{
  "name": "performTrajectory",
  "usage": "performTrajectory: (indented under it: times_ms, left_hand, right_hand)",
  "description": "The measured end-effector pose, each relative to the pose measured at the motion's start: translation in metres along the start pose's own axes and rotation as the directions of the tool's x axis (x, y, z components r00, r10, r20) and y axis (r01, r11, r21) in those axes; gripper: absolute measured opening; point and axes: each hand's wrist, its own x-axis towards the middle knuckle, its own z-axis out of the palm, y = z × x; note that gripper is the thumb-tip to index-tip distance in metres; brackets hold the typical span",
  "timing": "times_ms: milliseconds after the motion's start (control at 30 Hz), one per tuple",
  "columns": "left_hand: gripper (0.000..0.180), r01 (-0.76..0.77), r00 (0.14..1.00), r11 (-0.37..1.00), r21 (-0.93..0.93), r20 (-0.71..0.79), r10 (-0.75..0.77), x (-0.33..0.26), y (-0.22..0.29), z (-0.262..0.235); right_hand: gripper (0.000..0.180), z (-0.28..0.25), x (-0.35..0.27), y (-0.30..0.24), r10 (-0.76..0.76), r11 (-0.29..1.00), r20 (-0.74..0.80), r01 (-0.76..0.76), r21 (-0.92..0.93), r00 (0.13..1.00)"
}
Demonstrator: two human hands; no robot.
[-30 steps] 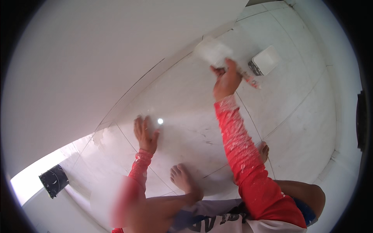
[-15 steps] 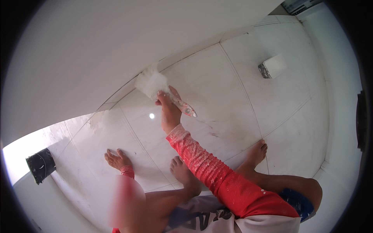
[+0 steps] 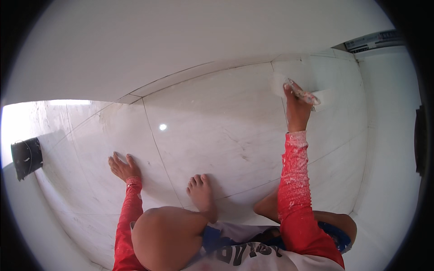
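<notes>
My right hand (image 3: 298, 110) grips a wide paintbrush (image 3: 302, 93), its handle speckled with white and reddish paint. The pale bristles are blurred against the white floor near the foot of the wall. Just behind my right hand, a small white block-like item (image 3: 323, 99) is mostly hidden by the hand and the brush. My left hand (image 3: 124, 168) rests flat on the tiled floor with its fingers spread, apart from any loose object. White paint specks cover the red sleeve of my right arm.
A black paint-spattered bucket (image 3: 27, 157) stands at the far left. The pale wall (image 3: 181, 40) meets a tiled skirting (image 3: 181, 76) ahead. My bare foot (image 3: 200, 189) is on the floor tiles (image 3: 226, 135). Dark-edged items (image 3: 373, 40) lie at the far right corner.
My right hand has carried the paintbrush from the skirting to the right, beside the small white item. My left hand stays flat on the floor. The view has shifted.
</notes>
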Motion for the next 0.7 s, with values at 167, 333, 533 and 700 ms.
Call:
performTrajectory:
  times_ms: [167, 333, 533, 700]
  left_hand:
    - [0.064, -0.014, 1.000, 1.000, -0.014, -0.015, 0.014, 0.000, -0.003, 0.002]
    - [0.059, -0.037, 0.999, 0.999, 0.010, -0.017, 0.037, 0.000, -0.017, 0.012]
    - [0.045, 0.017, 0.989, 0.970, -0.242, -0.137, -0.052, 0.023, -0.079, 0.014]
    - [0.046, 0.146, 0.974, 0.981, -0.125, -0.157, -0.165, 0.024, -0.099, 0.015]
  right_hand:
    - [0.059, 0.013, -0.063, -0.022, -0.066, 0.912, 0.537, -0.168, 0.375, 0.841]
    - [0.063, 0.051, -0.116, -0.036, -0.032, 0.665, 0.834, -0.611, 0.429, 0.551]
    - [0.049, 0.059, -0.117, -0.036, 0.229, 0.854, 0.539, -0.433, 0.288, 0.810]
    - [0.026, 0.063, -0.085, -0.014, 0.330, 0.810, 0.237, -0.403, 0.426, 0.914]
